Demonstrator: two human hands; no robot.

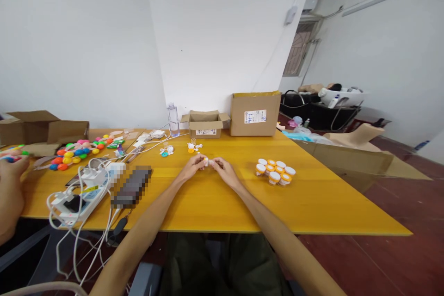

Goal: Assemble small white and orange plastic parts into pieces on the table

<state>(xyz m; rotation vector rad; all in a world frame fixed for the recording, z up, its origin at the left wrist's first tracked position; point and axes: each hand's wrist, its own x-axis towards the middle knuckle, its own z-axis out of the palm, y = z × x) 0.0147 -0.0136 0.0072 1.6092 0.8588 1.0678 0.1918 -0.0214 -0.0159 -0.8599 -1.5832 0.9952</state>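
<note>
Head view: at frame centre, left hand (192, 167) and right hand (222, 169) meet, each grip pinching one small white piece (206, 162) above the bench (312, 203), seemingly mid-assembly. Orange-capped vials (275, 171) cluster right; cardboard boxes (255, 113) stand farther back.

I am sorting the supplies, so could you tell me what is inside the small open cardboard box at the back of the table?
The small open box has its flaps spread, but the camera looks at its front wall, so its contents are hidden. Only a white label shows on the front.
</note>
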